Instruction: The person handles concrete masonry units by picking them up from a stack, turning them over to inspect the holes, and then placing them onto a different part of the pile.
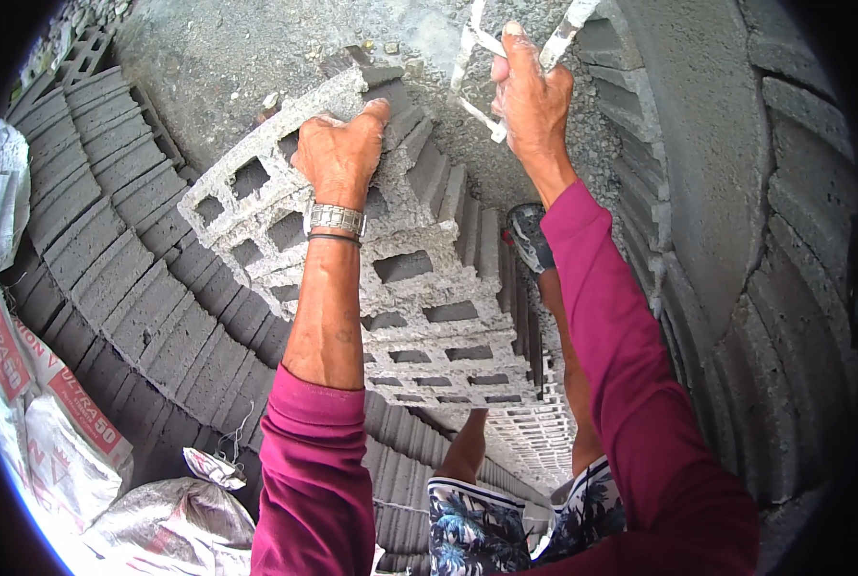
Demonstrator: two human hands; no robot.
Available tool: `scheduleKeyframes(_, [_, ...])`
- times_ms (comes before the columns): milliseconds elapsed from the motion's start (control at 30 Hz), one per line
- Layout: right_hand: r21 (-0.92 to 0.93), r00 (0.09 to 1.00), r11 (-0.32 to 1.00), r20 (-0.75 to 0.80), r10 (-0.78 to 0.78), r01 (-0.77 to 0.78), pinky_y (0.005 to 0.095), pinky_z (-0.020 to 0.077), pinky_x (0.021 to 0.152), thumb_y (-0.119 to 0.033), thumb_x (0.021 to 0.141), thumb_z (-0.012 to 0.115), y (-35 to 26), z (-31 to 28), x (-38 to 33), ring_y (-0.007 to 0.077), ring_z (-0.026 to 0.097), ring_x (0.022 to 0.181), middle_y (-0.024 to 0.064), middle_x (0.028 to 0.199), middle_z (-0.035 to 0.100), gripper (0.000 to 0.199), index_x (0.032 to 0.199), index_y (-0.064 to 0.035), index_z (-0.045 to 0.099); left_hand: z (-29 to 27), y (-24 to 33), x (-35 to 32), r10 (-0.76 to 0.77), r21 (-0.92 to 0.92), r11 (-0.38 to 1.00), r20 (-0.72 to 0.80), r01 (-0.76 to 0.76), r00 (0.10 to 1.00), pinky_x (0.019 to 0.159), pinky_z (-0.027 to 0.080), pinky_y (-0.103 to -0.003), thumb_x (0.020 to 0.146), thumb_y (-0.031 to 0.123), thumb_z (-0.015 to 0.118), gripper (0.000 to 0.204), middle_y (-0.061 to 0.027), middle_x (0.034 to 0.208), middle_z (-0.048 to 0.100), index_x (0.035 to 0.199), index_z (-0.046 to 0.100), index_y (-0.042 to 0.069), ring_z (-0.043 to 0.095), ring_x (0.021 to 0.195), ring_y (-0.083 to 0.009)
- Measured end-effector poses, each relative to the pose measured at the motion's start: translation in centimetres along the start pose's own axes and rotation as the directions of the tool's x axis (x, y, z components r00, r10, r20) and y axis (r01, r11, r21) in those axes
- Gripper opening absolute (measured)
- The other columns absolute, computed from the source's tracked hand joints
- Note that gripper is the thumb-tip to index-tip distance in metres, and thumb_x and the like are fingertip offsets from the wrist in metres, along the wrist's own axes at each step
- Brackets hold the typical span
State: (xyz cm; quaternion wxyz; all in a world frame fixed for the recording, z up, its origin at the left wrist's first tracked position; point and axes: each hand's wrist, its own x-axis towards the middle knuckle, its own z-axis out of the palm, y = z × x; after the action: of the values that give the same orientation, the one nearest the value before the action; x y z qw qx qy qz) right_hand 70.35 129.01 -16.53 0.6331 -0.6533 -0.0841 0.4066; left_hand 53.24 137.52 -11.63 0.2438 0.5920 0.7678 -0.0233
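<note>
My left hand (342, 149) is closed over the top hollow concrete block (241, 154), its fingers hooked around the block's far side. This rough grey block sits on a stack of similar blocks (429, 331), with its open cells facing me. Right of the stack and above the ground, my right hand (536, 101) is wrapped around a frame of bent bars (568, 34) coated with whitish residue. The exact kind of this frame cannot be made out. Its upper end runs out of view, and my palm hides part of it.
Long rows of grey blocks (131, 259) curve along the left. More stacked blocks (794, 288) stand close on the right. Cement sacks (64, 422) and a crumpled sack (174, 518) lie at lower left. My shoe (530, 235) rests beside the stack; gravelly ground (256, 48) lies beyond.
</note>
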Motion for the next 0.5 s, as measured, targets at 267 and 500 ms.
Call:
scheduleKeyframes(267, [-0.176, 0.987, 0.972, 0.058, -0.151, 0.158, 0.0267, 0.0354, 0.036, -0.033, 0.096, 0.055, -0.9, -1.1, 2.9, 0.0095, 0.051, 0.043, 0.0057, 0.059, 0.061, 0.038, 0.070, -0.0062, 0.064, -0.5, -0.4, -0.4, 0.062, -0.192, 0.979, -0.027, -0.066, 0.998, 0.070, 0.050, -0.045, 0.067, 0.036, 0.081, 0.049, -0.0180, 0.062, 0.063, 0.063, 0.059, -0.007, 0.061, 0.061, -0.0309])
scheduleKeyframes(500, [-0.169, 0.975, 0.971, -0.119, -0.189, 0.168, 0.0332, 0.0394, 0.056, -0.037, 0.096, 0.056, -4.6, 3.2, 4.7, 0.0154, 0.049, 0.055, 0.0014, 0.059, 0.053, 0.046, 0.064, -0.0039, 0.057, 0.6, -0.7, -0.5, 0.079, -0.135, 0.987, -0.069, -0.087, 0.995, 0.066, 0.049, -0.047, 0.066, 0.040, 0.082, 0.056, -0.0207, 0.058, 0.059, 0.058, 0.055, -0.009, 0.058, 0.057, -0.0331])
